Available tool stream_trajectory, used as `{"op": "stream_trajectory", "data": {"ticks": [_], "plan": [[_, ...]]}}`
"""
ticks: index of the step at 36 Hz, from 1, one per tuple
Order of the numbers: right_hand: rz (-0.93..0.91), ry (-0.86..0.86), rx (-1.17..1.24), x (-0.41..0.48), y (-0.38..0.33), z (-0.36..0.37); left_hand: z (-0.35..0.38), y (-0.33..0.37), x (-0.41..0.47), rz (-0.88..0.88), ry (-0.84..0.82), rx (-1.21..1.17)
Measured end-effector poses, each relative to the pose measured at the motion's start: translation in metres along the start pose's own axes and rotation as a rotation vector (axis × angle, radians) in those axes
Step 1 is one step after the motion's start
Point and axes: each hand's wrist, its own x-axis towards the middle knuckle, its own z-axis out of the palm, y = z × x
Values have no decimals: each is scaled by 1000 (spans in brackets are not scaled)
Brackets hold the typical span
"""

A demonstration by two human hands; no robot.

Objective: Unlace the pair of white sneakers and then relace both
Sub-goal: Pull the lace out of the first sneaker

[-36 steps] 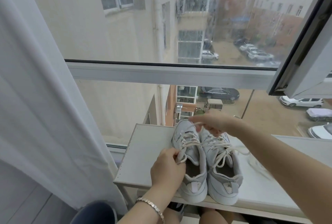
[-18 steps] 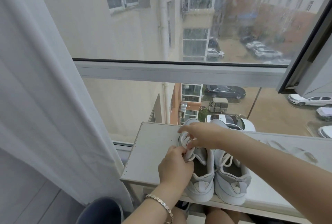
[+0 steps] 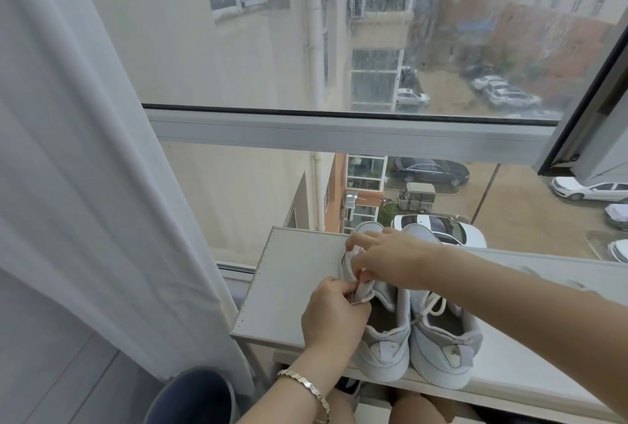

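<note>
The left hand (image 3: 334, 316) has its fingers curled, pinching a bunched lace (image 3: 363, 292) at the left sneaker's (image 3: 384, 345) throat. Just beyond it, the right hand (image 3: 390, 260) reaches across the right sneaker (image 3: 445, 345) and pinches the same lace nearer the toe. Both sneakers stand side by side at the surface's (image 3: 295, 274) near edge, heels toward the person, long axes running to the far edge. The next pull likely runs along that axis.

Left sneaker (image 3: 384, 352) eyelets hidden under left hand (image 3: 334, 318) and right hand (image 3: 390, 260); only a scrap of lace (image 3: 362, 291) shows between them. Right sneaker (image 3: 445, 349) forefoot behind right forearm (image 3: 492, 281). Counter (image 3: 292, 287) cut off right.
</note>
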Motion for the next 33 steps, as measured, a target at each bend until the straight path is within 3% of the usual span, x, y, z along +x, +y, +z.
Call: {"op": "stream_trajectory", "data": {"ticks": [5, 7, 10, 12, 14, 17, 21, 22, 24, 28, 33], "plan": [[8, 168, -63, -1, 1, 3, 0, 0, -1, 12, 13, 22], [86, 298, 16, -6, 5, 1, 1, -2, -2, 31, 27, 57], [406, 614, 493, -16, 16, -18, 1, -2, -2, 60, 36, 98], [516, 783, 820, -24, 25, -36, 1, -2, -2, 61, 41, 105], [436, 771, 1095, -37, 31, -50, 1, -1, -1, 53, 40, 90], [240, 556, 1358, -58, 27, -55, 0, -2, -1, 54, 23, 29], [322, -27, 1151, -77, 12, -38, -5, -2, 3, 47, 38, -31], [352, -77, 1010, -78, 8, -33, -6, -2, 5, 46, 40, -42], [401, 28, 748, -76, 1, -23, -9, -2, 6, 52, 24, -42], [457, 343, 543, -57, -6, -7, -10, -5, 3, 78, 9, 16], [451, 355, 464, -23, -13, 6, -13, -8, -1, 74, 7, 74]]}}
